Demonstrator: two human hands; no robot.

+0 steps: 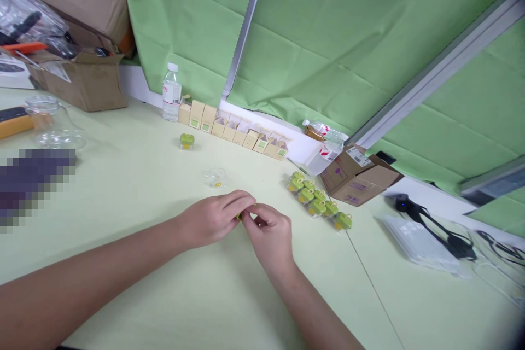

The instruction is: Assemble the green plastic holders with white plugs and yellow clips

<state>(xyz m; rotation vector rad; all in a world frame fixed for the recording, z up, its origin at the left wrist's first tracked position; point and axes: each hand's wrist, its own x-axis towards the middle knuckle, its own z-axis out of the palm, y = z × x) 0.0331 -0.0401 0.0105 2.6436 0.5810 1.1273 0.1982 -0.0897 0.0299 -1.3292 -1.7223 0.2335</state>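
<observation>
My left hand (215, 217) and my right hand (270, 232) meet at the fingertips above the table. Both are closed on a small green piece (239, 216), nearly all hidden by the fingers. Just beyond them lies a small clear plastic cup (215, 176) with a yellow spot on it. Farther back, a little clear box with a green lid (187, 140) stands alone. To the right of my hands, several similar green-lidded boxes (317, 206) with small loops on top are grouped together.
Several small cream cartons (233, 130) line the back edge beside an upright water bottle (171, 93). More bottles (322, 157) and a cardboard box (356, 178) are at the right. A glass jar (53, 126) stands left, near a larger carton (92, 85). Cables (500, 251) lie far right.
</observation>
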